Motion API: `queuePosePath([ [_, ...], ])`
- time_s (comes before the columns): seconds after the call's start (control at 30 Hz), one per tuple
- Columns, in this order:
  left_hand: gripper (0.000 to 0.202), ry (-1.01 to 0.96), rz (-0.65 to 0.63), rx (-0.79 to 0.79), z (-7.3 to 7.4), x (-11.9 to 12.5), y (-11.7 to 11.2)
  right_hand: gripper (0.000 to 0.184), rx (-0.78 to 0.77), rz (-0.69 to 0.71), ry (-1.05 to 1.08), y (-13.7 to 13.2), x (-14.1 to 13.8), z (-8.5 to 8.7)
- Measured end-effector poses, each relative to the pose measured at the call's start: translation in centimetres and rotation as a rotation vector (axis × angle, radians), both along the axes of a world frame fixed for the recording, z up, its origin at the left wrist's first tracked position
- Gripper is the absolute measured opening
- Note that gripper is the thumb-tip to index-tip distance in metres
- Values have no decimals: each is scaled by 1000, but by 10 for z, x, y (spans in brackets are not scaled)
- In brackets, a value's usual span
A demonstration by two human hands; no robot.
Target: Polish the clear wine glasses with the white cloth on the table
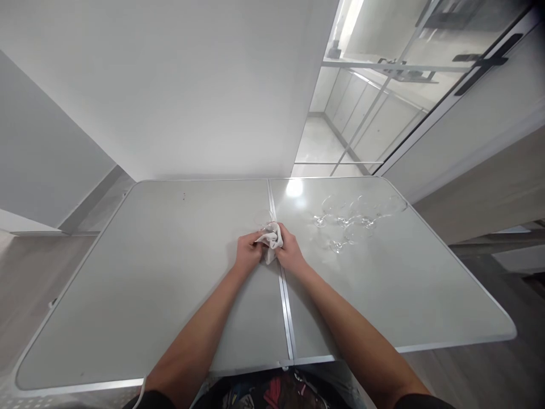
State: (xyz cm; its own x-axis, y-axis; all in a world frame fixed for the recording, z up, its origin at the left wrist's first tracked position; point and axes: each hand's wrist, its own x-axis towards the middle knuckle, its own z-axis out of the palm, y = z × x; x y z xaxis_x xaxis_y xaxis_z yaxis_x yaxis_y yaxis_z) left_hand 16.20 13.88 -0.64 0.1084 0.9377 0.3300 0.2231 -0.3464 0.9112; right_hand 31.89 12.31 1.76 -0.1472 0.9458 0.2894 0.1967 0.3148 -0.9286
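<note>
Both my hands meet at the middle of a grey folding table (170,272), over its centre seam. My left hand (247,254) is closed around a clear stemmed glass (263,218), whose bowl shows just beyond my fingers. My right hand (290,253) is closed on a small white cloth (272,238), which is bunched against the glass. The glass's stem and foot are hidden by my hands and the cloth.
Several clear stemmed glasses (353,221) stand and lie in a cluster on the table's right half, a short way beyond my right hand. A white wall rises behind the table. Glass doors (383,85) with black handles are at the back right.
</note>
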Motion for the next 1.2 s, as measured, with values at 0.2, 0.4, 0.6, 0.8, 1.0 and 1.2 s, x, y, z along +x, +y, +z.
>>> queuePosePath([
  [0.2, 28, -26, 23, 78, 0, 2, -4, 23, -26, -26, -55, 2, 4, -2],
  [0.4, 13, -192, 156, -5, 7, 7, -6, 29, -359, -20, 427, 6, -1, -9],
  [0.6, 47, -674, -201, -316, 12, 8, 1, 33, -654, 319, 647, -3, -4, -3],
  [0.8, 68, -768, -385, -385, 19, 3, -3, 35, -682, 347, 584, -7, -4, 5],
  [1.0, 60, -693, -234, -287, 11, 8, 1, 17, -317, 57, 60, -4, -8, -3],
  [1.2, 62, -741, -215, -292, 11, 5, 2, 17, -357, 38, 79, -4, -7, 2],
])
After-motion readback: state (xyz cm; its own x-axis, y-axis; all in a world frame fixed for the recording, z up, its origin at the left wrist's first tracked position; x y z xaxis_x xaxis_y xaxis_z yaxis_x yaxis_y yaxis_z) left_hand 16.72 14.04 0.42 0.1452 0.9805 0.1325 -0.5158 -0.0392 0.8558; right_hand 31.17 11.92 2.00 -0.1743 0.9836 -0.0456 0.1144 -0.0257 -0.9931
